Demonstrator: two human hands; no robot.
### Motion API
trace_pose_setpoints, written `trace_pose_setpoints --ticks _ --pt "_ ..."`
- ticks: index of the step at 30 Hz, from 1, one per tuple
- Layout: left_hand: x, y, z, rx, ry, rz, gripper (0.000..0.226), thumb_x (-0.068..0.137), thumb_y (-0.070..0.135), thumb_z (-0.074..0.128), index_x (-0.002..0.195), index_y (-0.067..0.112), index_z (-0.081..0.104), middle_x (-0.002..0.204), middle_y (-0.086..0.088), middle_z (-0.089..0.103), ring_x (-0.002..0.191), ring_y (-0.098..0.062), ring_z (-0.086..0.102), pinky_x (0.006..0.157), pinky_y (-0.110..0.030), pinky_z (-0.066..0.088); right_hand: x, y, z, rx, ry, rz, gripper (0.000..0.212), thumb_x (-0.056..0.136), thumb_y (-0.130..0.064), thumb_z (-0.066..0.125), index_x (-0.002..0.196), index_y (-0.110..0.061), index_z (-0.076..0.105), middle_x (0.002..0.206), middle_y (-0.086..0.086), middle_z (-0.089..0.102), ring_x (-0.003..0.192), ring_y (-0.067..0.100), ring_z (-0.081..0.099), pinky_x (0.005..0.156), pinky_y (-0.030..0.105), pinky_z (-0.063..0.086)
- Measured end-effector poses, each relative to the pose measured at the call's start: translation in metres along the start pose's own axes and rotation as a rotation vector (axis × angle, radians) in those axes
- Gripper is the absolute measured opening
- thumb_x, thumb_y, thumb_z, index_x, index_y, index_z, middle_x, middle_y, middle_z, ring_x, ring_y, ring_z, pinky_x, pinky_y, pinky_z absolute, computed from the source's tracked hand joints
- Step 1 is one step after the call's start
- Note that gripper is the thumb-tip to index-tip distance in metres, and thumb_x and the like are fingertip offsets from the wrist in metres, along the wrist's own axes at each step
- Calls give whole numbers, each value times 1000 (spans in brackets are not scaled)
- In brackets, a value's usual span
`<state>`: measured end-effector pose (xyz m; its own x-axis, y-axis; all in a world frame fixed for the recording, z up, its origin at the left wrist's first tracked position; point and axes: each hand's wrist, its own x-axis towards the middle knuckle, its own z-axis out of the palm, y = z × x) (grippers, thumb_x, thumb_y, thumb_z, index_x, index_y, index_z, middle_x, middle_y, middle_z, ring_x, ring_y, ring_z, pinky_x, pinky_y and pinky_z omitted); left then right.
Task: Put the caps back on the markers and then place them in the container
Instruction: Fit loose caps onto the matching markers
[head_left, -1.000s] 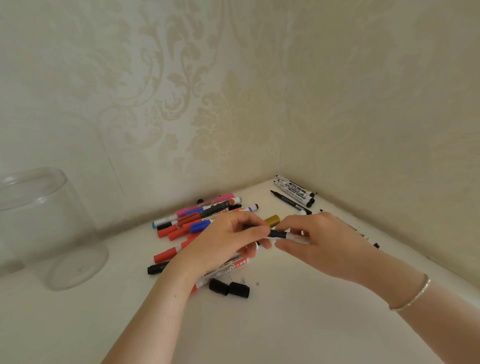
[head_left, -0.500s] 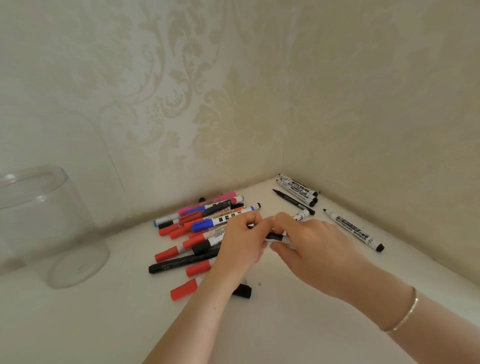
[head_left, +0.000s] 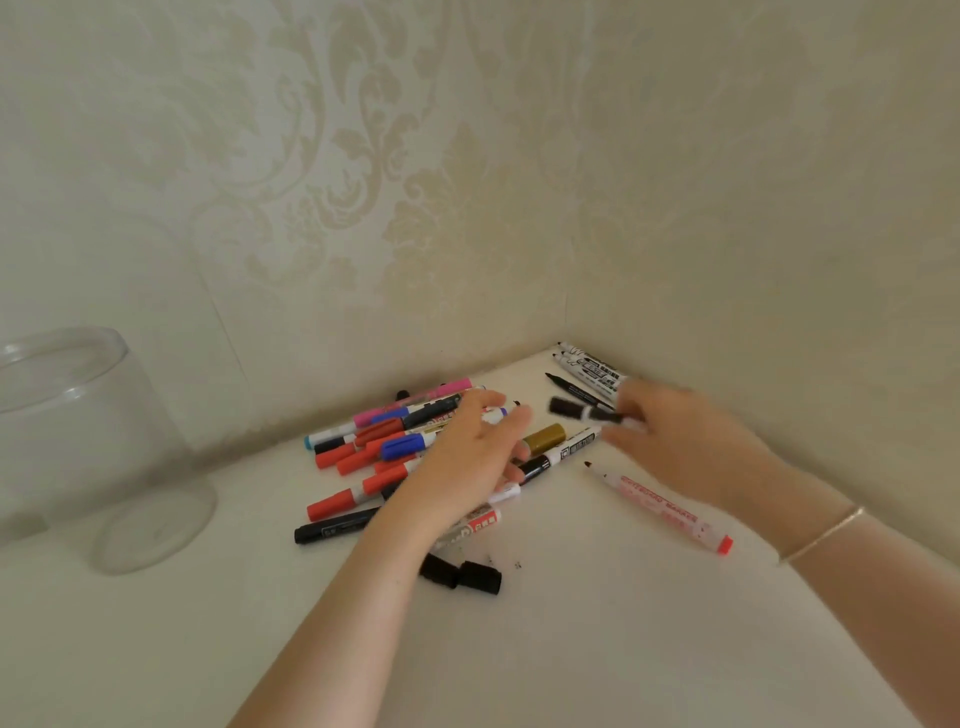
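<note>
- The two hands, joined over a marker half a second ago, have parted: the right hand now grips the black-capped marker alone, lifted just right of the marker pile.
- The left hand hovers over that pile, fingers loose, holding nothing.
- Capping looks done; the clear container stands well left of the pile, apparently empty.
- An uncapped red marker lies right of the pile on the desk; two black caps sit below it.

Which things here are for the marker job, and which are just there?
For the job:
right hand holding a black marker
left hand over the marker pile
red marker, uncapped
two black caps
clear container

Just there:
bracelet
wallpaper
</note>
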<state>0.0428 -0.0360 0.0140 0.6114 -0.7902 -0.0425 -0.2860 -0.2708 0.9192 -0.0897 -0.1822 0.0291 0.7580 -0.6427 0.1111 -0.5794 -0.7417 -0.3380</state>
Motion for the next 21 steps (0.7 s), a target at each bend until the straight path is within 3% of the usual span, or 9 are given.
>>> trace_pose_setpoints --ticks 2,6,8,13,17,19,21 --pt "0 -3 -18 186 59 38 16 96 39 50 106 29 58 85 8 68 65 -1 61 67 -23 49 14 28 -2 -20 17 163 16 88 -34 51 77 -23 47 86 6 59 81 29 58 64 30 45" --pt "-4 -8 -47 316 99 63 13 93 32 58 85 31 67 71 14 62 60 1 55 65 -20 43 21 61 5 -218 -146 349 16 88 -32 51 94 -17 55 82 3 55 76 25 61 62 25 44" --pt "-7 -9 -53 304 91 44 12 92 30 60 83 31 68 68 14 61 58 1 53 65 -20 41 21 65 11 -248 -158 359 17 87 -31 50 95 -16 55 80 1 53 77 25 60 64 25 44" --pt "-14 -14 -59 399 8 -1 11 91 31 61 86 33 71 83 2 71 61 -4 56 67 -24 46 15 49 14 -354 -143 293 9 88 -25 48 88 -16 47 75 -1 46 80 24 54 68 27 43" --pt "-20 -17 -65 408 -8 -17 13 91 26 61 90 31 73 88 -1 72 63 -5 57 64 -23 46 -3 3 9 -397 22 17 9 91 -18 41 92 -18 51 94 2 50 95 27 56 72 30 43" --pt "-22 -18 -69 410 1 -28 16 91 22 61 88 32 73 89 -4 73 66 -7 59 69 -31 50 -16 -29 11 -193 -61 -179 9 91 -18 44 89 -19 52 96 0 56 94 24 58 76 32 48" --pt "-25 -19 -75 395 6 -37 18 90 17 60 88 28 74 90 -4 73 65 -7 60 74 -32 53 -33 -62 15 54 -274 -348 6 90 -28 56 92 -23 58 92 -6 57 88 17 59 79 33 52"
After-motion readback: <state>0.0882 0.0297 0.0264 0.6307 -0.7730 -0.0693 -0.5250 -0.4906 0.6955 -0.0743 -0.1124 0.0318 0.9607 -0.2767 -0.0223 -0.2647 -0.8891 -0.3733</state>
